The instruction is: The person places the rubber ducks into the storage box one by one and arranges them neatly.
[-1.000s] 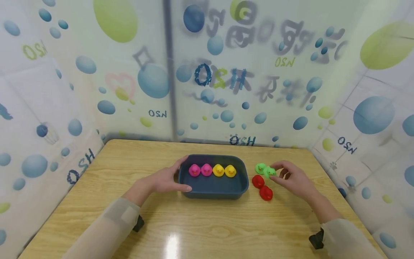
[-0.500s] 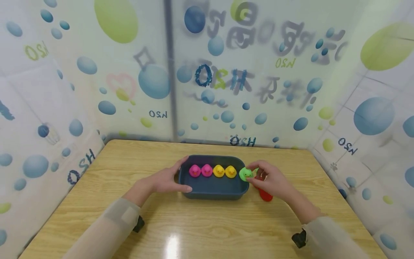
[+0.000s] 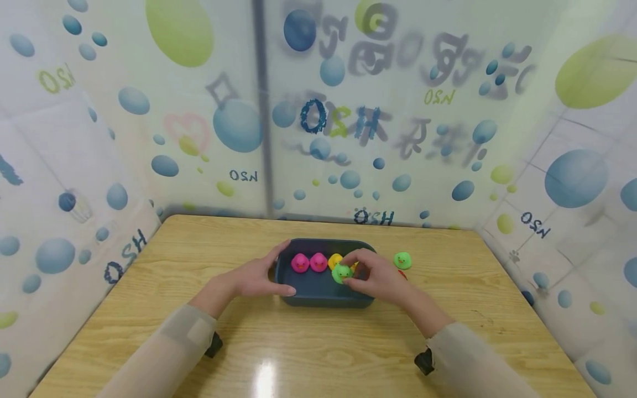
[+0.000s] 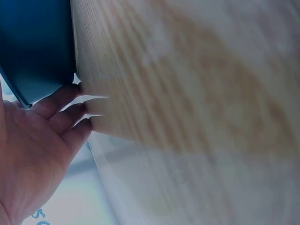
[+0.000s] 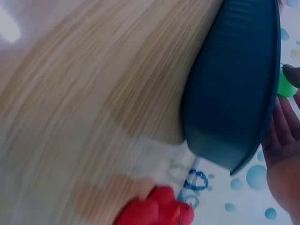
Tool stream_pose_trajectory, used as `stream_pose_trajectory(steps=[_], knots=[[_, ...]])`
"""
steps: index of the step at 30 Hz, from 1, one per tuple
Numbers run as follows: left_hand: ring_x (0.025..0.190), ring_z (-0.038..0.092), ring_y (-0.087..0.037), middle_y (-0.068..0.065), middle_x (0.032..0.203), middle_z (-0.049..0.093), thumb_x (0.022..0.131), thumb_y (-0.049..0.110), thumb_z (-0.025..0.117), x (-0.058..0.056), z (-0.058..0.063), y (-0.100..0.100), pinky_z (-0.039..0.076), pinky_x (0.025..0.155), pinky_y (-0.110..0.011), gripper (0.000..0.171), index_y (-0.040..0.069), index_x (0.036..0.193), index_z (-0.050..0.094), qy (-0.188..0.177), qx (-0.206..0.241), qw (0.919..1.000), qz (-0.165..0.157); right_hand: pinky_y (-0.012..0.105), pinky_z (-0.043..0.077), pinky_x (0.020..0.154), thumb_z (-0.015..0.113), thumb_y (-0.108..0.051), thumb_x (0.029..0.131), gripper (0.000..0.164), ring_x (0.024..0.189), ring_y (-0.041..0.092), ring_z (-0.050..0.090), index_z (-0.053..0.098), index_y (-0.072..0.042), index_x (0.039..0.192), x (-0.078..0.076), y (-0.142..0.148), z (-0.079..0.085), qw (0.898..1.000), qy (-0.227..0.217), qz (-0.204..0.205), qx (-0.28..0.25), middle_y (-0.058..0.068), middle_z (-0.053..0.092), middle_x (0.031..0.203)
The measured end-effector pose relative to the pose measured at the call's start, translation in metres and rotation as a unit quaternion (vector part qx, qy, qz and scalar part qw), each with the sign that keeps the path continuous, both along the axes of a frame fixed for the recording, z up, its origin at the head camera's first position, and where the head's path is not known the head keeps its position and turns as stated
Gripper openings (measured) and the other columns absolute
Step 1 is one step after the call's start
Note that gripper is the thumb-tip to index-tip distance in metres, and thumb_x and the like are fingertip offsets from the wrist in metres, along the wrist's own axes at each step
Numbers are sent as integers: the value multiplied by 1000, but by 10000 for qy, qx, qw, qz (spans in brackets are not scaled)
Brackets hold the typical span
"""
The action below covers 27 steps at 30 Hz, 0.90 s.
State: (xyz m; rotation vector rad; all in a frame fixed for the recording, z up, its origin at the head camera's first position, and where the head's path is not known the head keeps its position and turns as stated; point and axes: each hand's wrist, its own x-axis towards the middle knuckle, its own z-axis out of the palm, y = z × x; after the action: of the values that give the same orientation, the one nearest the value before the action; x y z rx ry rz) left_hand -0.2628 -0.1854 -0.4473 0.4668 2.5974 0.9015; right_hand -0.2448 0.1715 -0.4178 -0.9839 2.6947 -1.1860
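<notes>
Green duck in near-closed pinch of right grip, over tray; left grip, spread wide, holds tray end; left of right grip, pink ducks already inside, yellow ducks behind its fingers; right of it, seemingly remaining: second green duck, red duck

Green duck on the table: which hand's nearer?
Right. The right hand is left of the green duck, over the blue tray; the left hand is farther off, at the tray's left end.
</notes>
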Motion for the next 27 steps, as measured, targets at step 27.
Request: stream_pose_trajectory(steps=[27], knots=[[154,48,-50,-28,172,42,88,74,80,-3,-5,-4,41,123,-71,124,42,177,0,172,106,9996,-202,35,65,97,86,-18,98,25,95,12,71,73,-19,120,-26,-94,-21,9905,-1032,-2,906,-1,76,118]])
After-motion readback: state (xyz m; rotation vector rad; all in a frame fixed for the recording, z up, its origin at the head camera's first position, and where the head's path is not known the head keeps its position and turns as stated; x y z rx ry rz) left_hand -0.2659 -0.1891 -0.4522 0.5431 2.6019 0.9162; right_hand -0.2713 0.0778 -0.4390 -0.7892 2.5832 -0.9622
